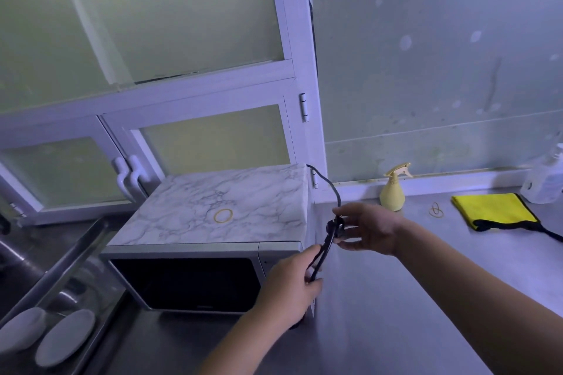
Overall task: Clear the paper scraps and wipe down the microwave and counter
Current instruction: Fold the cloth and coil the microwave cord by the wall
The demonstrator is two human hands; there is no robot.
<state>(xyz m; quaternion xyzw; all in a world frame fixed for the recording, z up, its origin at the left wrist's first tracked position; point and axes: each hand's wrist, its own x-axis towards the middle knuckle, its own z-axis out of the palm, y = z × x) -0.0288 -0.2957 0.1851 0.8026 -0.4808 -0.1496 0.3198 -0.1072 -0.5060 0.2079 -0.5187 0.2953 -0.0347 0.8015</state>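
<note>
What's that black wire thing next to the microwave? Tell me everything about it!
The black cord is a thin, rubbery-looking power cable. It comes out from behind the microwave, at its back right corner, and curves down above the counter. Its loose part is folded into a long loop, with a thicker dark lump at the top, probably the plug. The right hand pinches that upper end, and the left hand grips the loop's lower end.

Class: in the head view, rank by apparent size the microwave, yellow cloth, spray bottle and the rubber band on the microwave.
1. microwave
2. yellow cloth
3. spray bottle
4. rubber band
The cloth lies flat and foreshortened, yet it clearly looks bigger than the bottle.
</note>
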